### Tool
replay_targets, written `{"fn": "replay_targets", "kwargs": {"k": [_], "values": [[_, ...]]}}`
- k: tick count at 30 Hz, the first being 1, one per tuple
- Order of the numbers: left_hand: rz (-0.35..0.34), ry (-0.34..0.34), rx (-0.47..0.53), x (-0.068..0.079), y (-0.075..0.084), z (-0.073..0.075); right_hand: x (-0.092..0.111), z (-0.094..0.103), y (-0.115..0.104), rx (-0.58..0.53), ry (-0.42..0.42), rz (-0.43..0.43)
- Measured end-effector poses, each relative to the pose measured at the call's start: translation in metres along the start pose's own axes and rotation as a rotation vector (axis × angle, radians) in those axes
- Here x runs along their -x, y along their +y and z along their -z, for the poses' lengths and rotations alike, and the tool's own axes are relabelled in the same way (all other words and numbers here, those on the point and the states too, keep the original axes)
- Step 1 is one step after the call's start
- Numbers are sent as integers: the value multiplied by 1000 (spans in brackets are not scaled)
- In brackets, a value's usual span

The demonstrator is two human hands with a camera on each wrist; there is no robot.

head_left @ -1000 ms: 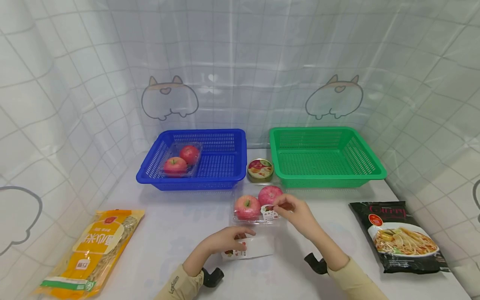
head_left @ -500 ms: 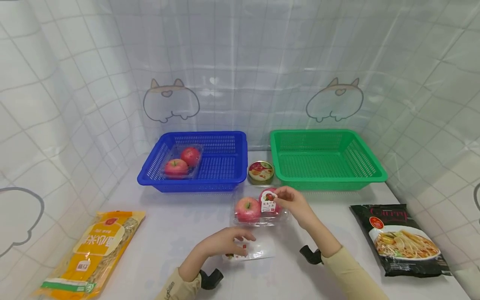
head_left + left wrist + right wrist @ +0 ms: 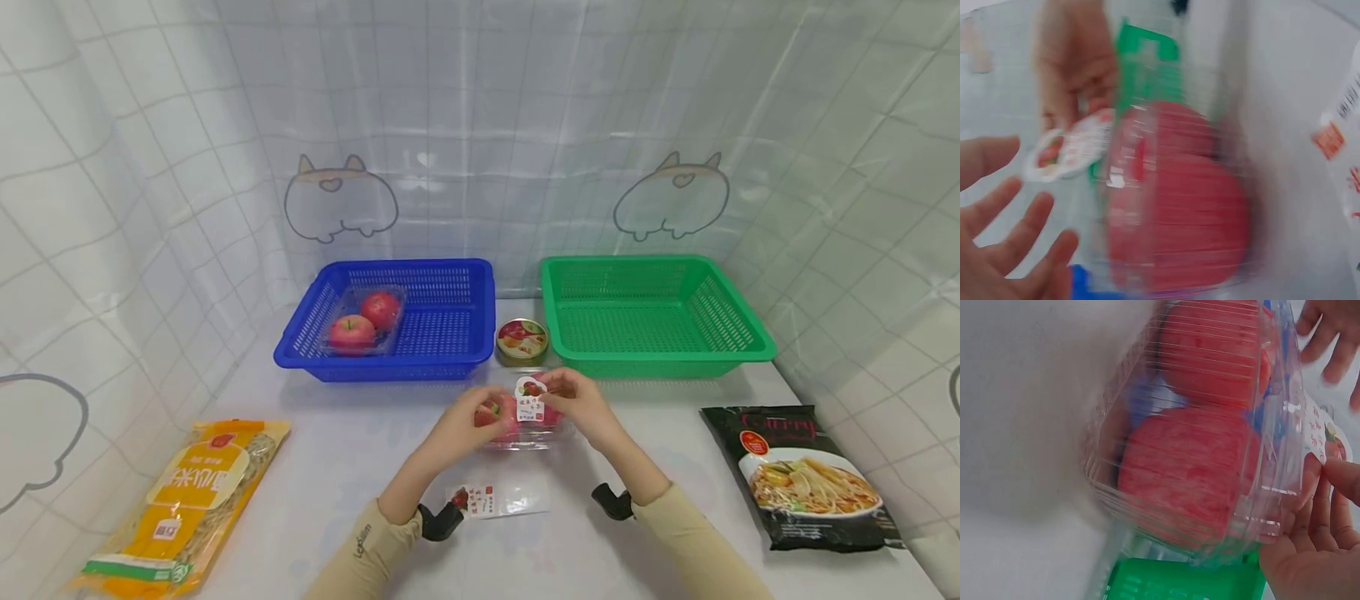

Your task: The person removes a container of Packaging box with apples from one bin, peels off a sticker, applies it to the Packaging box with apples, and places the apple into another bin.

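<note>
My right hand (image 3: 591,410) pinches the right edge of a white label sticker (image 3: 529,403) with a fruit picture, held above a clear plastic fruit box (image 3: 521,440). Two red apples (image 3: 1191,472) sit inside that box, partly hidden by the hands in the head view. Over the box's left side my left hand (image 3: 463,429) hovers close to the sticker. Its fingers (image 3: 1019,228) are spread and apart from the label in the left wrist view. A white backing strip (image 3: 517,501) with another printed label lies on the table in front of the box.
A blue basket (image 3: 390,367) at back left holds another clear box (image 3: 365,321) of apples. At back right stands a green basket (image 3: 660,365), with a round tin (image 3: 521,342) between the baskets. A yellow noodle bag (image 3: 183,504) lies left, a black noodle packet (image 3: 802,479) right.
My left hand has moved up from the backing strip to the box beside the sticker. The right hand has raised the sticker, turned it upright and shifted slightly left.
</note>
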State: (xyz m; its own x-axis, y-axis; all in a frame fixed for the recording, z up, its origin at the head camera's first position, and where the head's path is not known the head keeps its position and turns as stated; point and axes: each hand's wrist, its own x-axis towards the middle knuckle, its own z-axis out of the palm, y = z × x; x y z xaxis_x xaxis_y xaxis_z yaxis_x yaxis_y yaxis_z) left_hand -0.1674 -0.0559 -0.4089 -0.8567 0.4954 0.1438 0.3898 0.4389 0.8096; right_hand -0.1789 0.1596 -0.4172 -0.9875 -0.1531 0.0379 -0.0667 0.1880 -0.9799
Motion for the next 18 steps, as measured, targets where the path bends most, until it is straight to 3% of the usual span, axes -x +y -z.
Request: {"fn": "replay_targets", "kwargs": {"k": [6,18], "values": [[-8,105,-194,-16,-11,-12,-3,-6,6,76,13,54],[-41,196,-274,-28,-18,-23,-8,-12,11,228,90,85]]}}
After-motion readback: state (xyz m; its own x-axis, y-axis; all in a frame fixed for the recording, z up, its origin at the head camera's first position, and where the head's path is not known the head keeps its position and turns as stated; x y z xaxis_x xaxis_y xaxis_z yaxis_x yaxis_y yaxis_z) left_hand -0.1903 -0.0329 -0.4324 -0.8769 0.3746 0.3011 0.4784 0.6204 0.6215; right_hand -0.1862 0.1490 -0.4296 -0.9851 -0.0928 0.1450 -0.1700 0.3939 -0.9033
